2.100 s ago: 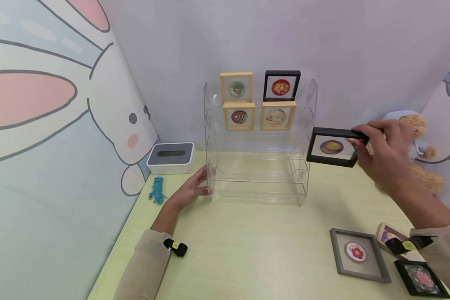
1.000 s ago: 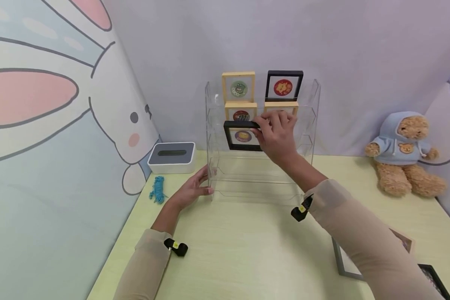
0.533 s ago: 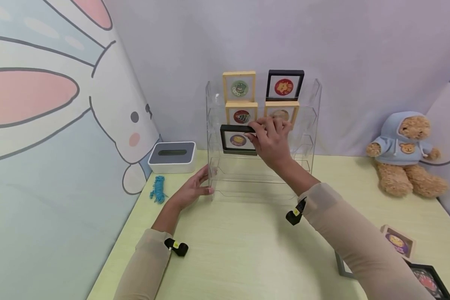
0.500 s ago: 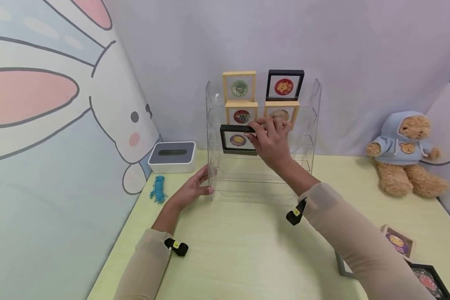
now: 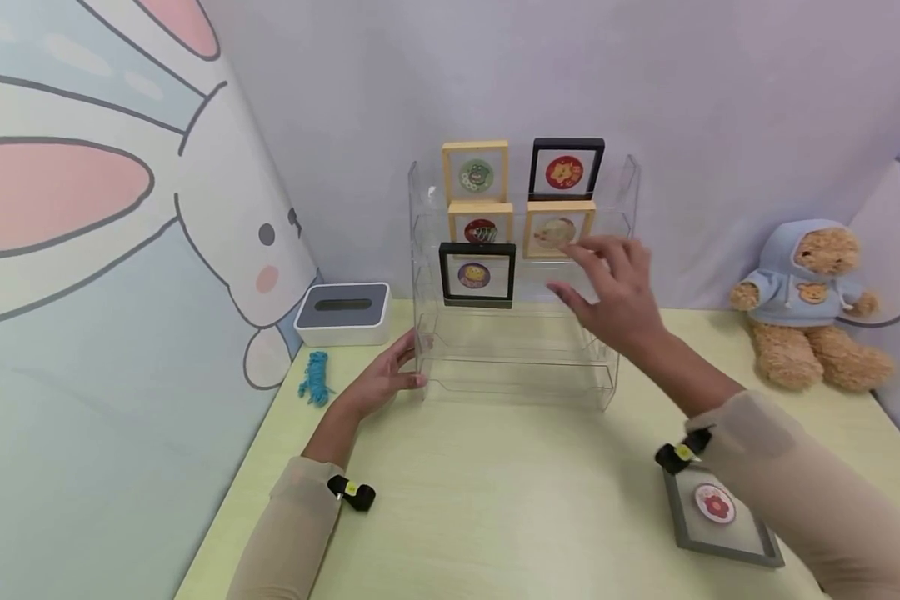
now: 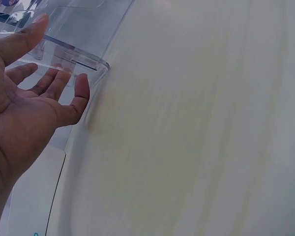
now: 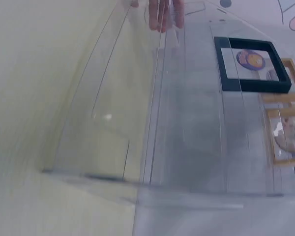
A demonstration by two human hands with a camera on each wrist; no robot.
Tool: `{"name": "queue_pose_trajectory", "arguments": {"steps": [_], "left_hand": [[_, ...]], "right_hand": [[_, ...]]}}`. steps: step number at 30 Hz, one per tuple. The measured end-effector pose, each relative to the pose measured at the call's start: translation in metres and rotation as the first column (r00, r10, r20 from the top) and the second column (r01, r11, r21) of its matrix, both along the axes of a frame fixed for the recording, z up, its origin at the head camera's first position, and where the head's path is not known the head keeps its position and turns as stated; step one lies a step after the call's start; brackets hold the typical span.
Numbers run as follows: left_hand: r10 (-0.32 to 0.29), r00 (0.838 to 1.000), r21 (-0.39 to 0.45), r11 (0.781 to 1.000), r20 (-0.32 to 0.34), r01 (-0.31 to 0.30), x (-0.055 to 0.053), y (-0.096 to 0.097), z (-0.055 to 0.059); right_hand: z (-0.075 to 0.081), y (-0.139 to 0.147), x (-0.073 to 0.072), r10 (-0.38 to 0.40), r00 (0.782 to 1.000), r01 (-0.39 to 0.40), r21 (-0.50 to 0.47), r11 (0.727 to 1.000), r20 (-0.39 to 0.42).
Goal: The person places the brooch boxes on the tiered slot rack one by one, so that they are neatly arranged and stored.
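A clear acrylic tiered rack [image 5: 521, 375] stands against the wall. My left hand [image 5: 386, 375] rests at its lower left side, fingers loosely spread around the corner in the left wrist view. A black picture frame with a purple round badge [image 5: 477, 275] stands on the third tier, at left. My right hand [image 5: 618, 292] is in the air to its right, thumb and fingers apart, with nothing between them. Behind it is a light wood frame with a pale badge [image 5: 542, 236]. Another wood frame [image 5: 482, 218] is partly hidden by the black one.
On the top tier are a wood frame with a green badge [image 5: 476, 173] and a black frame [image 5: 566, 169]. A grey frame [image 5: 720, 533] lies at right under my sleeve. A teddy bear [image 5: 810, 292], tissue box [image 5: 342, 321] and blue cord bundle [image 5: 316, 379] sit around the rack.
My right hand brought the black frame from the right to the rack's third tier, let go of it and drew back to the right. My left hand has stayed at the rack's side.
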State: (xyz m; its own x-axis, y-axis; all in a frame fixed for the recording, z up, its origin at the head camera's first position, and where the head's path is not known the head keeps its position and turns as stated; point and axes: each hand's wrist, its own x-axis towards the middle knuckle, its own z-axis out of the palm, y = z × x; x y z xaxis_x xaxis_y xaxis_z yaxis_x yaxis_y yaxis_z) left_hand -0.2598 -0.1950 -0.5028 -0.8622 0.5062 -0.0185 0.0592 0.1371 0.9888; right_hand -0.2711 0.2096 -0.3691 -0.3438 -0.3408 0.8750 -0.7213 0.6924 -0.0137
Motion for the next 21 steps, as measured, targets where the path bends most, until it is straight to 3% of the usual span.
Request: {"name": "queue_pose_trajectory", "arguments": {"steps": [6,11,16,21], "left_hand": [[0.005,1.000,-0.006,1.000,0.021,-0.005,0.000,-0.001,-0.001],[0.008,1.000,-0.013,1.000,0.026,-0.007,0.000,-0.002,-0.003],[0.010,1.000,-0.012,1.000,0.027,-0.009,-0.002,-0.002,-0.003],[0.006,0.999,-0.007,1.000,0.035,-0.005,-0.003,-0.001,-0.003]], "right_hand": [[-0.006,0.078,0.032,-0.029,0.996,0.028,0.017,0.999,0.089],[-0.030,0.137,0.059,-0.086,0.983,0.081,0.042,0.996,0.161],[-0.054,0.182,0.088,-0.162,0.945,0.150,0.063,0.987,0.284],[-0.079,0.210,0.115,-0.158,0.909,0.127,0.105,0.986,0.385]]}}
